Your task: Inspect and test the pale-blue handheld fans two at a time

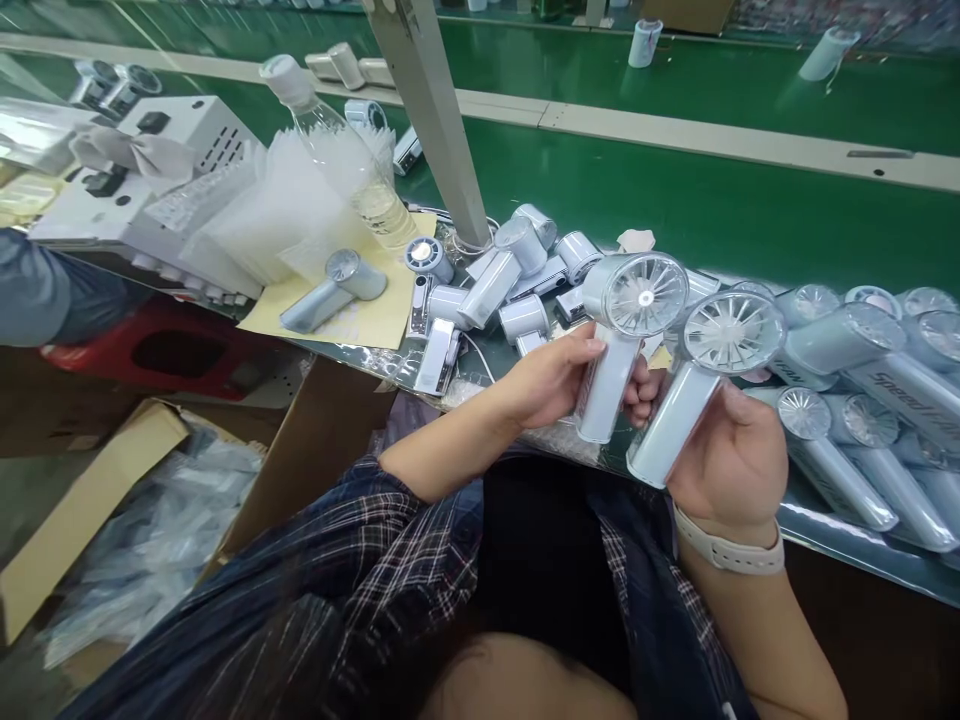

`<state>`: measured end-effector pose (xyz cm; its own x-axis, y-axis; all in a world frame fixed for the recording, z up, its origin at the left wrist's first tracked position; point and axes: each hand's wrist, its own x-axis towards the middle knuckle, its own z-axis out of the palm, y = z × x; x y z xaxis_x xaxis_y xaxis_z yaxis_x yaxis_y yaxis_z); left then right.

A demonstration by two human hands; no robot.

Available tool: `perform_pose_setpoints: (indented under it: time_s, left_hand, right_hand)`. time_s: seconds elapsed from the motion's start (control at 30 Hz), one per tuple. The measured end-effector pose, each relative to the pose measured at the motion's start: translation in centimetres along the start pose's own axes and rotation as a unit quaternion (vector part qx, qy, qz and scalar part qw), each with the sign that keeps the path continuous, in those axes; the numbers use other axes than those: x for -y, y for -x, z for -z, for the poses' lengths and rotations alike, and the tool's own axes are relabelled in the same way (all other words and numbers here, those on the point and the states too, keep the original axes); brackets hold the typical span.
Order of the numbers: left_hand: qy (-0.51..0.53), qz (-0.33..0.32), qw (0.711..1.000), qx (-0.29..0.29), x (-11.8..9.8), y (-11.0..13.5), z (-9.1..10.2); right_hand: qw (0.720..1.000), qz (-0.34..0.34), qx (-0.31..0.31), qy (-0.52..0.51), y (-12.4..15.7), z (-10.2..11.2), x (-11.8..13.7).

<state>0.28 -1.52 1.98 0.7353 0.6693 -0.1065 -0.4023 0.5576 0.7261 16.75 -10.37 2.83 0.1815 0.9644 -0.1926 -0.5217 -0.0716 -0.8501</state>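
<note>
My left hand [551, 380] is closed around the handle of a pale blue handheld fan [611, 385], with the thumb across its upper part. A second handheld fan [675, 425] is gripped by its handle in my right hand [739, 460], which has a pale watch band at the wrist. Both fans tilt to the right, side by side, their round grilles facing me. Fingertips show between the two handles. Just beyond my left hand lies a loose pile of similar fans [491, 285]. To the right of my right hand, more fans [840, 470] are stacked in rows.
A clear bottle [382, 205] and white plastic sleeves [277, 200] stand left of a metal post [439, 120]. One fan [345, 285] lies on yellow paper [379, 325]. Behind runs a green conveyor [675, 180]. A carton [300, 460] with plastic bags [165, 530] sits below left. Another person's sleeve [52, 290] shows at left.
</note>
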Motion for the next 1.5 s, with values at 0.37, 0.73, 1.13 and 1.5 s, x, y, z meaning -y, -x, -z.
perform_pose_setpoints:
  time_s: [0.37, 0.73, 1.13, 1.5]
  left_hand:
    - [-0.115, -0.061, 0.991, 0.022, -1.4, 0.6, 0.1]
    - [-0.149, -0.025, 0.988, -0.015, -0.9, -0.2, 0.4]
    - [-0.366, -0.213, 0.906, 0.008, -0.9, -0.1, 1.5]
    - [-0.566, -0.499, 0.655, 0.034, -0.4, -0.2, 2.4]
  right_hand:
    - [0.992, 0.107, -0.058, -0.045, 0.1, -0.7, 1.6]
    - [0.98, 0.097, -0.168, -0.047, -1.1, 0.8, -0.9]
    - [0.927, 0.293, 0.004, 0.237, 0.3, 2.4, 0.3]
    - [0.853, 0.396, 0.083, 0.329, 0.5, 3.7, -0.4]
